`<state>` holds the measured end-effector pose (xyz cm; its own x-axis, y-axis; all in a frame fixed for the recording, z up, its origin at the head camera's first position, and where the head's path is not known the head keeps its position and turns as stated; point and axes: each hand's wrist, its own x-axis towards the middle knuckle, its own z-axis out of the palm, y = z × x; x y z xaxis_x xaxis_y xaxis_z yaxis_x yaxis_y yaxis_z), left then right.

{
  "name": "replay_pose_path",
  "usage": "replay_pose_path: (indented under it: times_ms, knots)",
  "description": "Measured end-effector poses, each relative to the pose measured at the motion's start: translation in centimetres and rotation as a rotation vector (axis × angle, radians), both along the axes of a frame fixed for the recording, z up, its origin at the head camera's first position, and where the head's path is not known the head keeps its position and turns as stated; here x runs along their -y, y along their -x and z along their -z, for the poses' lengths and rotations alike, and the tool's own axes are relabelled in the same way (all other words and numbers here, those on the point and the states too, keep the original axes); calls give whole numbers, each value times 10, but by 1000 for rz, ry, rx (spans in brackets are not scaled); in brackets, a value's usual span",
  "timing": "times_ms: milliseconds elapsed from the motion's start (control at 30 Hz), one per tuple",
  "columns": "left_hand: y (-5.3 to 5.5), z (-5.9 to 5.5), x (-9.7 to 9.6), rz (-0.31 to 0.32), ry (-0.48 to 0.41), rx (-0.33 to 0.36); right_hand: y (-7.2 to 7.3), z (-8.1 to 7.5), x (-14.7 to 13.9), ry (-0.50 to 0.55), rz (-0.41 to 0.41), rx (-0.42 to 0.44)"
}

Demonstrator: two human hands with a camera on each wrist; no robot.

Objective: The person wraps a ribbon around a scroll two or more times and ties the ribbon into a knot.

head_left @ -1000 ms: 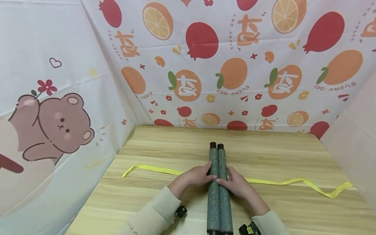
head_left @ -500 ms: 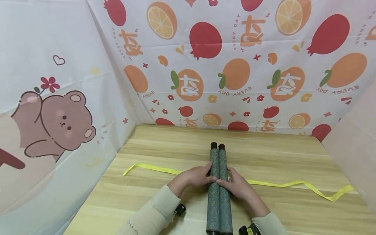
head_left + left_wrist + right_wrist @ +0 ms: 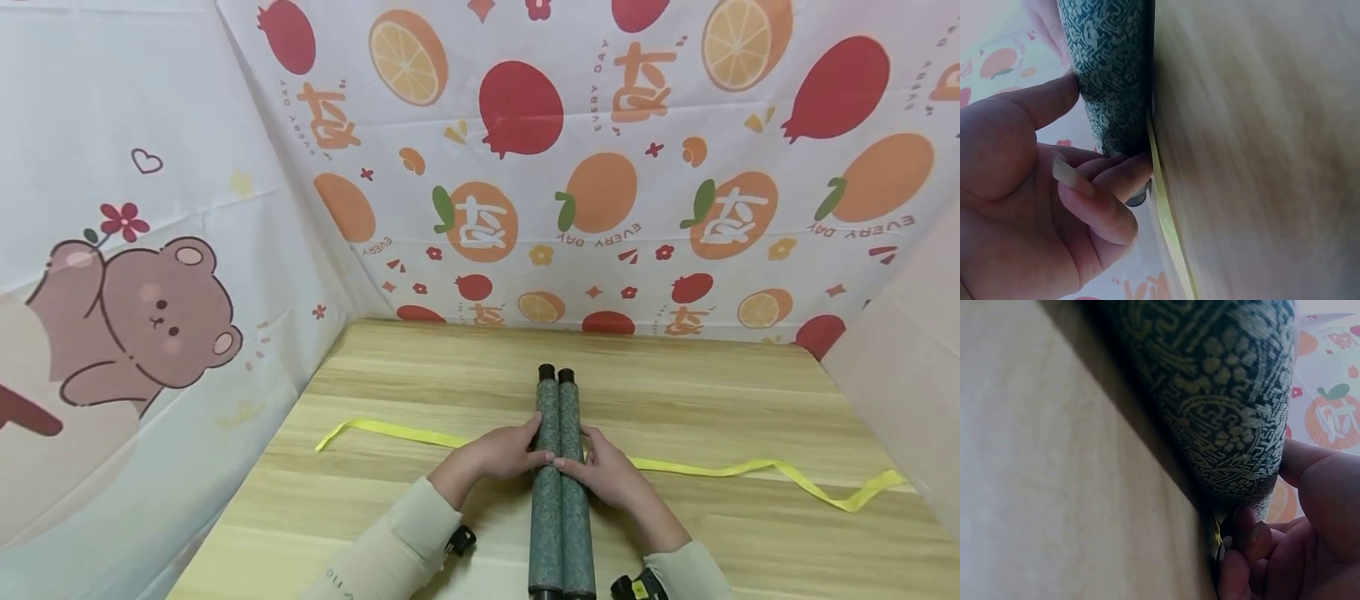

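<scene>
- Head view: I see two long, slim cylinders, the left roll (image 3: 547, 500) and the right roll (image 3: 576, 508), side by side on a pale wood-grain tabletop (image 3: 442, 375). Both wear a mottled grey-green covering and finish in dark, round end caps (image 3: 546, 372).
- Head view: the left hand (image 3: 506, 451) is clamped on the left roll, the right hand (image 3: 606, 475) on the right roll; their thumbs reach over the tops and almost meet at the seam.
- Head view: a flat, thin yellow ribbon (image 3: 716, 472) runs crosswise, rippled toward its right end, its middle hidden from me.
- Head view: pale sleeves (image 3: 408, 533) cover the forearms. Behind, a creased back cloth (image 3: 521, 108) carries printed oranges and pomegranates; the side cloth (image 3: 217, 108) shows a brown bear.
- Left wrist view: I make out woven, brocade-like figuring, pale on dark teal. The thumb touches the left roll while the fingers bend in by the tabletop, beside the narrow ribbon.
- Right wrist view: raised-looking blossoms and angular scrolls cover the right roll. Thumb and curled fingers close on it; the fingertips are in shadow.
</scene>
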<state>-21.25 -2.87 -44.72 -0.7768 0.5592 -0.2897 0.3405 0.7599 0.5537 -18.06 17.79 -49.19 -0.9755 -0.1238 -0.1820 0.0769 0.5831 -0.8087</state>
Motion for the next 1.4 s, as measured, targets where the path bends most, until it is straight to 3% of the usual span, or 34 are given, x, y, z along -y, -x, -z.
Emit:
replay_pose_path:
  times_ms: [167, 367, 667, 967, 1400]
  knots:
    - [3, 3, -3, -16, -8, -7, 1, -2, -3, 1, 4, 9]
    - [7, 7, -1, -56, -85, -27, 2, -2, -4, 8, -4, 4]
    - [11, -1, 12, -5, -146, -60, 4, -4, -7, 12, -30, -14]
    - [9, 0, 15, 11, -35, -178, 9, -8, -22, -94, 36, -199]
    - [5, 6, 6, 11, 123, -420, 5, -9, -38, -236, -37, -177]
